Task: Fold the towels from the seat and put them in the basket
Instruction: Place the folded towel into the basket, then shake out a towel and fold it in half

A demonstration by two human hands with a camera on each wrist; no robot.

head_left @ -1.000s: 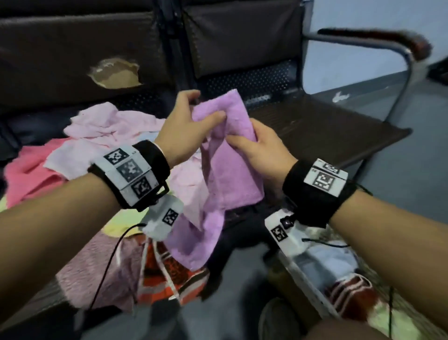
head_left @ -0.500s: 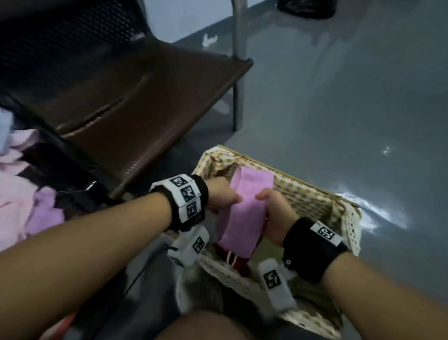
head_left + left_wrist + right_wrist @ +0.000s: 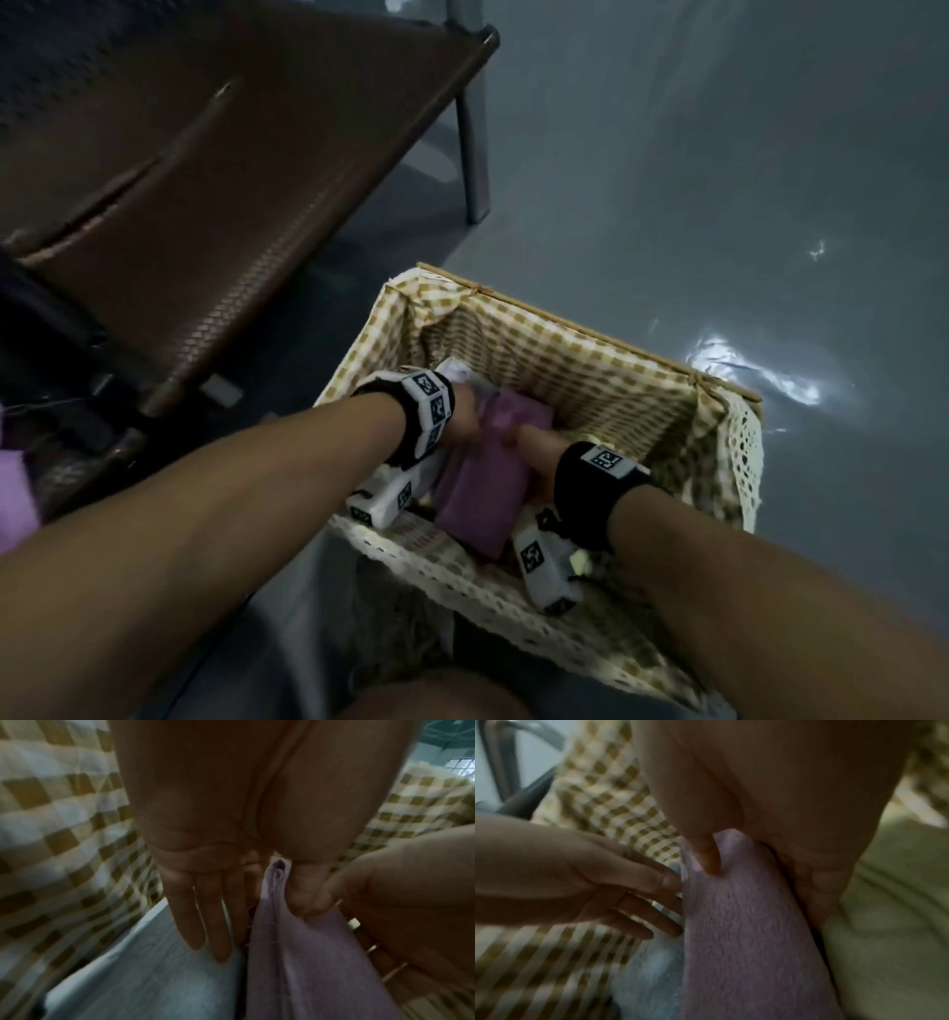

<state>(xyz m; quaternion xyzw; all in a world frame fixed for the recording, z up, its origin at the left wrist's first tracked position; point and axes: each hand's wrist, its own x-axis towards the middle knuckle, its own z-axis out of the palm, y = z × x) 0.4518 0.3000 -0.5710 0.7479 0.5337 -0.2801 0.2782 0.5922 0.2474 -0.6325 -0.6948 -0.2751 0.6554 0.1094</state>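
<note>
I pinch the folded purple towel [image 3: 490,483] on edge with my left hand [image 3: 464,417] and right hand [image 3: 531,446], thumbs against fingers, so the fold holds while I slot it between the pale blue towel [image 3: 144,981] and the green towel [image 3: 890,923]. Half a second ago it hung above the basket [image 3: 575,329]; now it sits inside, near the left wall.

The smooth grey floor [image 3: 667,180] holds a woven basket with yellow checked cloth lining [image 3: 565,354]. Just beside the basket stands a brown woven seat [image 3: 246,169] on a grey metal leg [image 3: 472,154].
</note>
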